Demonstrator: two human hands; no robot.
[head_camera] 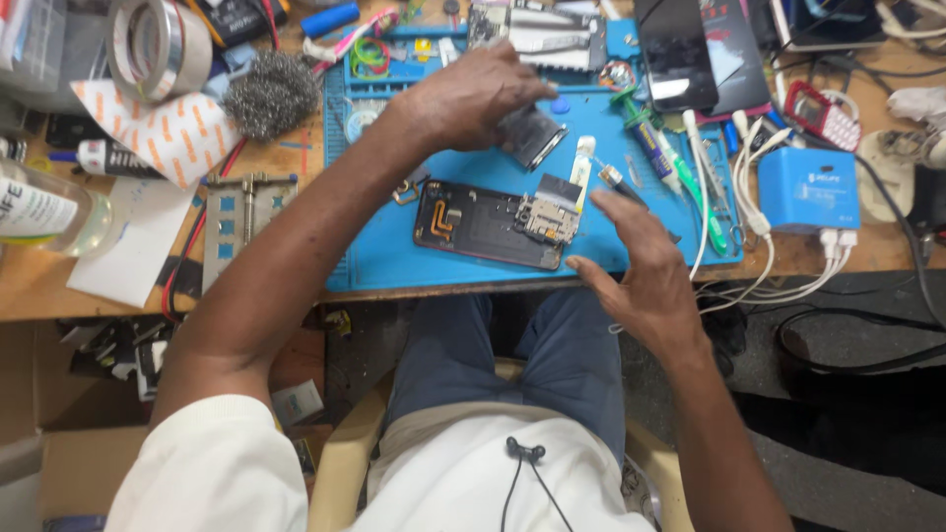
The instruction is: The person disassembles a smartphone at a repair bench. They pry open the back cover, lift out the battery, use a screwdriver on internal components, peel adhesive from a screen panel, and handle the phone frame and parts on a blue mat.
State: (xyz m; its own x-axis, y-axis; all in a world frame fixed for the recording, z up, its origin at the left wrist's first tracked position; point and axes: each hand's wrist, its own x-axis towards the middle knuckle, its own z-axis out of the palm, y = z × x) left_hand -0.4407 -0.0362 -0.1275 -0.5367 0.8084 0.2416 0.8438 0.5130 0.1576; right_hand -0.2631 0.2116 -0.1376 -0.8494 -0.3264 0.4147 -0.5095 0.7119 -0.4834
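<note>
I count two hands, my left hand (473, 94) and my right hand (641, 271), with one opened phone (488, 225) lying between them and one small grey part (532, 133) under my left fingers. Left of my left hand I see one roll of tape (158, 44), one ball of steel wool (271, 94) and one clear bottle (49, 209). Beyond my right hand I count one blue box (808, 189) and two dark phones (702, 49).

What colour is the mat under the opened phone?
The work mat is blue, seen best in the head view.
</note>
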